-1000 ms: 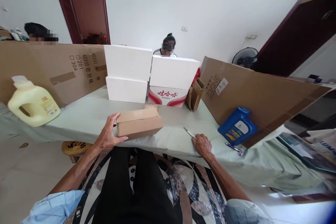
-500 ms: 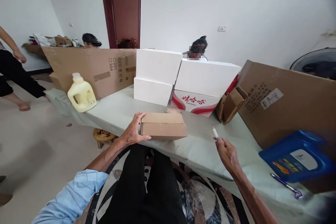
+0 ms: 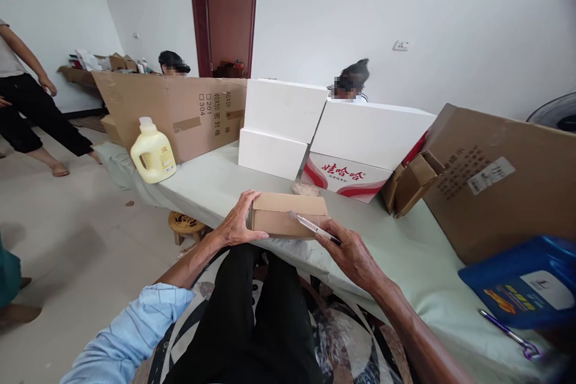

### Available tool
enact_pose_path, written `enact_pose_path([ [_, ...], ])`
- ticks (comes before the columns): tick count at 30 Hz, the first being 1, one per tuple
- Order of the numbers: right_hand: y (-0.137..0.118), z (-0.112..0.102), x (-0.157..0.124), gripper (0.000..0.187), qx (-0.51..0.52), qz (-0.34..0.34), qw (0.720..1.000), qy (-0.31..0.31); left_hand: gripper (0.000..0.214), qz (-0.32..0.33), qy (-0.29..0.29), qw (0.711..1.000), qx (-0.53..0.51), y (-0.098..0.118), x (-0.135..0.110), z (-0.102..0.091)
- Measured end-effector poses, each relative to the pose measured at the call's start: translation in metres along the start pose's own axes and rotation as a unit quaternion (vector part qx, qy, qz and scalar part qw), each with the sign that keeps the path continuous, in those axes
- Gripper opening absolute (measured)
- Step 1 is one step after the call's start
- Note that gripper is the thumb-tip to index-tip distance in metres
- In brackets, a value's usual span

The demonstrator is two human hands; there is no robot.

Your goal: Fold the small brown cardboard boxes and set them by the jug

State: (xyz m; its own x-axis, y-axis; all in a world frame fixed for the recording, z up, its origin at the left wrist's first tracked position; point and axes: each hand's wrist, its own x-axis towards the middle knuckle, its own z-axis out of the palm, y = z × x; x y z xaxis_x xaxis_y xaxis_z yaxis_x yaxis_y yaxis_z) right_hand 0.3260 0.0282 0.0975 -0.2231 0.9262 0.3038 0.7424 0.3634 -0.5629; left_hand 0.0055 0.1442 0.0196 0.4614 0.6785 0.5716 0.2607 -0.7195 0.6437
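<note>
Closed around the left end of one small brown box [image 3: 290, 222] with the left hand [image 3: 236, 225]: thumb on top, fingers curled down the end face, forearm coming up from 7 o'clock. Pinched in the right hand [image 3: 353, 255], one slim pen-like tool [image 3: 312, 228], fingers drawn in narrow about its dark end, pale tip laid on the box's near top edge, forearm in from 5 o'clock. Box shut, lying flat on the worktop [image 3: 211, 183], right at the near rim.

Just behind the box at 12 o'clock, one small crumpled scrap [image 3: 306, 189]. Farther at 12, three white foam boxes [image 3: 283, 109]: two stacked on the left, the third on top of one red-and-white printed carton [image 3: 344, 174]. At 2 o'clock, one small open carton [image 3: 411, 183], just beside the printed one.

Two big cardboard sheets on edge: left sheet [image 3: 180, 111] at 10 o'clock, right sheet [image 3: 508, 180] at 3 o'clock. Two jugs: yellow jug [image 3: 153, 153] at 10, blue jug [image 3: 522, 279] at 4, with one purple-handled tool [image 3: 508, 333] just beside it.

Under the worktop at 9 o'clock, one low stool [image 3: 186, 223]. Three other people: two heads [image 3: 171, 59] showing behind the cardboard and foam, one standing person [image 3: 27, 108] far off at 9.
</note>
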Motion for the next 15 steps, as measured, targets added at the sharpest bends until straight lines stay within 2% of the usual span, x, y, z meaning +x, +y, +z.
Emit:
enact_pose_path([
  [7, 0.008, -0.001, 0.001, 0.041, -0.102, -0.028, 0.994, 0.021, 0.110, -0.013, 0.007, 1.000, -0.022, 0.005, 0.002, 0.003],
  [15, 0.003, -0.003, 0.011, 0.034, -0.197, -0.101, 0.974, 0.043, 0.109, -0.012, 0.004, 1.000, -0.020, 0.010, 0.004, 0.004],
])
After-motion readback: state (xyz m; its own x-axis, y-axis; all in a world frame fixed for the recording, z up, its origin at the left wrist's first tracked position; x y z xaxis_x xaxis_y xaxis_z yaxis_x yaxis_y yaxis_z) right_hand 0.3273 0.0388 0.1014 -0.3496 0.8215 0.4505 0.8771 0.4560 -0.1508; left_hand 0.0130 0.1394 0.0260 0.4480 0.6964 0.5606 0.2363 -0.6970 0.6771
